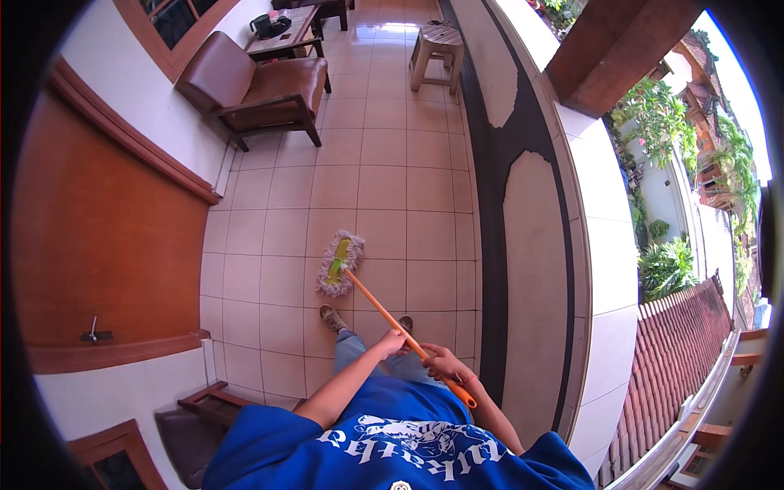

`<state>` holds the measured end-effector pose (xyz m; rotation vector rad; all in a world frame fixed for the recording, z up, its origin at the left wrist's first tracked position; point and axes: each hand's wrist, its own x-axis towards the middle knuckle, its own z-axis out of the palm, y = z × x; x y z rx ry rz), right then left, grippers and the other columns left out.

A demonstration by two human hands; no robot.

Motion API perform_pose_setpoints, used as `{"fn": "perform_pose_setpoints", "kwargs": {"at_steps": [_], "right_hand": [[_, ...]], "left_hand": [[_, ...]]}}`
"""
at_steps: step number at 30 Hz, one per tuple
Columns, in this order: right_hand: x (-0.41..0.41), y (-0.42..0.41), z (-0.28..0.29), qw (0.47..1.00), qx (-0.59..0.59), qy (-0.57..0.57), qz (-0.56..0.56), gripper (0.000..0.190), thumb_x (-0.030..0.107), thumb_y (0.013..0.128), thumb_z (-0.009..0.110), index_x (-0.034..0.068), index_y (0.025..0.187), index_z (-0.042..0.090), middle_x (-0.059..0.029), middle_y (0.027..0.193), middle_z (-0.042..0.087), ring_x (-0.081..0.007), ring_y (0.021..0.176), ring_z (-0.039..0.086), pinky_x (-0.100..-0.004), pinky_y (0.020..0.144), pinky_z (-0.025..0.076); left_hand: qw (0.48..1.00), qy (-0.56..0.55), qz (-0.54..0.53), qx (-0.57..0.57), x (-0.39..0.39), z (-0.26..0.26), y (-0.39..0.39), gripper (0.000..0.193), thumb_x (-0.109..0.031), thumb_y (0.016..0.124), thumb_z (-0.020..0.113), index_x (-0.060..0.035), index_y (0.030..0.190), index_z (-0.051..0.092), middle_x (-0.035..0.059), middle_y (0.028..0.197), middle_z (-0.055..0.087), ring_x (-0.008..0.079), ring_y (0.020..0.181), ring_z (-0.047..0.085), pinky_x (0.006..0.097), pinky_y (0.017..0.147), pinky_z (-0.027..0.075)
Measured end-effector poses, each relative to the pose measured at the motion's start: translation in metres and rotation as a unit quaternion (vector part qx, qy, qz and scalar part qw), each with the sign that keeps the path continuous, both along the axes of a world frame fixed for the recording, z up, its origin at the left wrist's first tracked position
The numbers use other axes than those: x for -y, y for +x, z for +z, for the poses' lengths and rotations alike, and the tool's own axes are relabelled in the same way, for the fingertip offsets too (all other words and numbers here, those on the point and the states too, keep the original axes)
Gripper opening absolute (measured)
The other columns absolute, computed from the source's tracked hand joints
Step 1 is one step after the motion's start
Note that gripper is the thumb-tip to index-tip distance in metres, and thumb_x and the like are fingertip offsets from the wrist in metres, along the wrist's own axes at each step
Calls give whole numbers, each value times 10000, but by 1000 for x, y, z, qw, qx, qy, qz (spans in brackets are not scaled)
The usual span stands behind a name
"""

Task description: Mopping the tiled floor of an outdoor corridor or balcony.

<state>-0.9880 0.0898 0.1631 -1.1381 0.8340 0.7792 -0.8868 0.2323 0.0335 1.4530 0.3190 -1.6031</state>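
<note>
A flat dust mop with a fringed, pale grey-purple head [340,264] and a green plate lies on the tiled floor just ahead of my feet. Its orange handle [375,302] slants up towards my body at the right. My left hand [392,344] grips the handle around its middle part. Higher up, nearer the end of the handle, my right hand [446,364] is closed around it, with a thin red bracelet on the wrist. The handle's rounded end with a hole [468,401] rests in front of my blue shirt.
A brown cushioned armchair [285,86] and a table [285,33] bearing a dark mug stand ahead at left. A plastic stool [438,52] stands by the low wall [536,245] on the right. A wooden door [116,233] is at left, another chair [193,441] behind left.
</note>
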Motion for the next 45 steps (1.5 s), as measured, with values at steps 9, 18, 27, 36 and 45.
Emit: {"fn": "perform_pose_setpoints", "kwargs": {"at_steps": [9, 18, 27, 36, 45], "right_hand": [[3, -117, 29, 974, -57, -39, -215, 529, 48, 843, 509, 106, 1336, 329, -39, 724, 511, -82, 480, 423, -210, 408, 328], [-12, -84, -31, 937, 28, -10, -349, 410, 47, 819, 499, 88, 1201, 356, -61, 682, 515, -90, 453, 423, -221, 365, 328], [-40, -14, -60, 919, 46, -15, -391, 461, 47, 823, 465, 70, 1260, 317, -63, 702, 478, -100, 470, 427, -216, 365, 353], [-104, -99, -23, 878, 7, 43, -476, 418, 69, 869, 467, 110, 1266, 345, -44, 763, 493, -83, 494, 400, -192, 381, 320], [-117, -170, -13, 877, 1, 41, -479, 376, 100, 879, 485, 122, 1233, 360, -56, 766, 499, -101, 494, 432, -202, 372, 325]], "left_hand": [[971, -77, -225, -36, 73, 27, -77, 275, -290, 912, 473, -39, 1020, 505, 43, 793, 574, 126, 666, 573, 259, 607, 498], [967, -95, -234, 31, 61, 31, -69, 350, -282, 906, 477, -70, 1177, 413, 57, 912, 599, 135, 738, 603, 255, 621, 485], [986, -94, -111, 81, 41, 10, -19, 204, -199, 887, 478, -48, 1002, 551, 44, 803, 577, 109, 689, 536, 260, 583, 444], [942, -98, -322, -6, -4, 37, -73, 224, -180, 838, 505, -40, 1006, 552, 49, 852, 575, 143, 787, 571, 306, 666, 509], [896, -122, -414, 104, -7, 44, -144, 254, -227, 857, 523, 2, 923, 609, 84, 851, 615, 172, 776, 602, 292, 653, 507]]}}
